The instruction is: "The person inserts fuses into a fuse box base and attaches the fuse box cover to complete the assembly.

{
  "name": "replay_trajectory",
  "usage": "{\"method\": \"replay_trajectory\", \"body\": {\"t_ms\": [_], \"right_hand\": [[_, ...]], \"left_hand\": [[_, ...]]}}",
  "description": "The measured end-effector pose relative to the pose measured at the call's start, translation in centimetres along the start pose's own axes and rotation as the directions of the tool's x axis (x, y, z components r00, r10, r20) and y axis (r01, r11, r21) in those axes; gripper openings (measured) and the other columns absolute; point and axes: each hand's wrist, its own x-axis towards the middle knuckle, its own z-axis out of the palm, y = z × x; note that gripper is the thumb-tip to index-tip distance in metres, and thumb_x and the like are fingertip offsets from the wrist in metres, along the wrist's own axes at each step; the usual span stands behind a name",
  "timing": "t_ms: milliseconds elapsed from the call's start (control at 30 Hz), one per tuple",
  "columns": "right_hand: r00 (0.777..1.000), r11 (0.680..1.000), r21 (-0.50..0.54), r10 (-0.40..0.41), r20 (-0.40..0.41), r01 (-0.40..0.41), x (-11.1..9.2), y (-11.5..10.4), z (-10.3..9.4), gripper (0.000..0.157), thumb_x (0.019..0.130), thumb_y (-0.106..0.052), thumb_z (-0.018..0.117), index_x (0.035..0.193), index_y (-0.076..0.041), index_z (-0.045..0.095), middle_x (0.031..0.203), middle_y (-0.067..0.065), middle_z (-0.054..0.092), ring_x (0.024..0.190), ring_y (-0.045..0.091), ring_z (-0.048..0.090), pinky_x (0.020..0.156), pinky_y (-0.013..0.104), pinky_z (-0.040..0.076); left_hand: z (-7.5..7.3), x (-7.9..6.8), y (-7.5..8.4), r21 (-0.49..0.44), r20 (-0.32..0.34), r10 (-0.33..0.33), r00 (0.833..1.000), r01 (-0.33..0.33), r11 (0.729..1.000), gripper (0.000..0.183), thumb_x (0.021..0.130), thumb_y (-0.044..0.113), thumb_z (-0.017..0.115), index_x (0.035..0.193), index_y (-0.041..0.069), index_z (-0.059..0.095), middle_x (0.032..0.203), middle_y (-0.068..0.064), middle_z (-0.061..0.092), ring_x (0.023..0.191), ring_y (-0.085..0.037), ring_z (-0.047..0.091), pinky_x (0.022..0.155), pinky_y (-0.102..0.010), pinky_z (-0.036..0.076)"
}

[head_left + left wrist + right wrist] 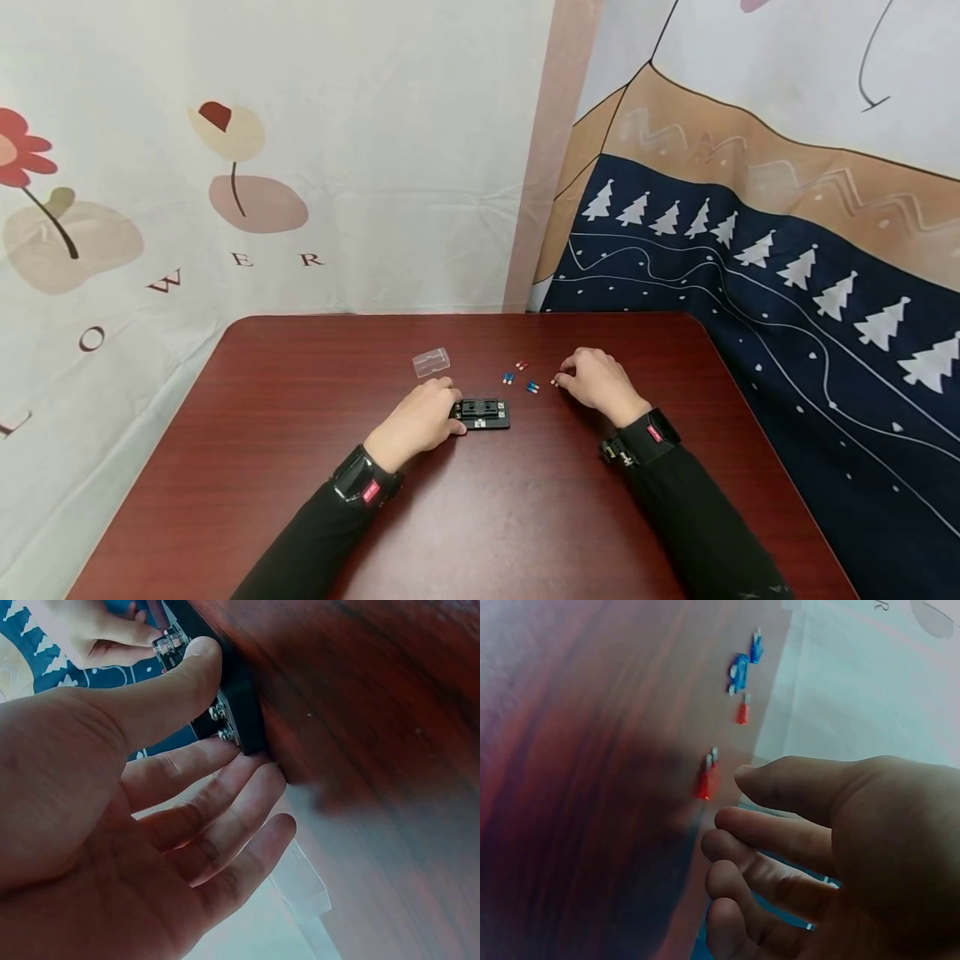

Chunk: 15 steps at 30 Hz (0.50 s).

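Note:
My left hand (420, 421) grips the left end of a black fuse block (491, 414) on the table. In the left wrist view its thumb (201, 660) lies over the block, and fingertips touch the side near the metal screws (223, 724). My right hand (597, 382) is close to a red blade fuse (707, 778) with its metal prongs showing. In the right wrist view thumb and forefinger are apart, with the fuse just past their tips. Another red blade fuse (522, 365) and two blue blade fuses, one nearer (532, 387) and one farther left (508, 378), lie between the hands.
A clear plastic cover (431, 362) lies behind my left hand. The reddish-brown table (480, 517) has its back edge against a printed cloth (405, 167), and a dark blue tree-patterned cloth (675, 258) hangs at the right.

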Motion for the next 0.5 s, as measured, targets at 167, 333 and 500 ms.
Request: {"method": "replay_trajectory", "body": {"t_ms": [167,333,500], "right_hand": [[1.000,1.000,-0.012,0.001,0.002,-0.001,-0.05,-0.04,0.43,0.026,0.095,-0.029,0.076,0.108,-0.007,0.082,0.107,0.012,0.076,0.096,0.033,0.069,0.084,0.055,0.058],[1.000,0.999,-0.036,-0.003,-0.003,0.003,0.05,0.03,0.78,0.024,0.094,-0.028,0.077,0.105,-0.007,0.083,0.107,0.012,0.075,0.099,0.035,0.069,0.085,0.057,0.058],[1.000,0.999,-0.042,-0.010,-0.018,0.009,0.20,-0.19,0.91,0.020,0.094,-0.025,0.077,0.103,-0.008,0.083,0.107,0.012,0.075,0.099,0.035,0.070,0.084,0.057,0.058]], "left_hand": [[0.04,0.02,-0.03,0.012,0.000,0.004,1.000,-0.004,1.000,0.047,0.086,0.035,0.086,0.117,0.000,0.076,0.108,-0.012,0.068,0.100,-0.034,0.065,0.094,-0.050,0.056],[0.26,0.04,-0.07,0.028,0.005,0.009,1.000,-0.009,1.000,0.047,0.087,0.035,0.085,0.118,0.001,0.076,0.110,-0.012,0.068,0.101,-0.034,0.066,0.094,-0.050,0.056],[0.09,0.06,-0.04,0.048,0.004,0.014,1.000,-0.014,0.999,0.046,0.086,0.037,0.085,0.116,0.002,0.077,0.107,-0.011,0.068,0.099,-0.034,0.066,0.093,-0.050,0.057]]}}
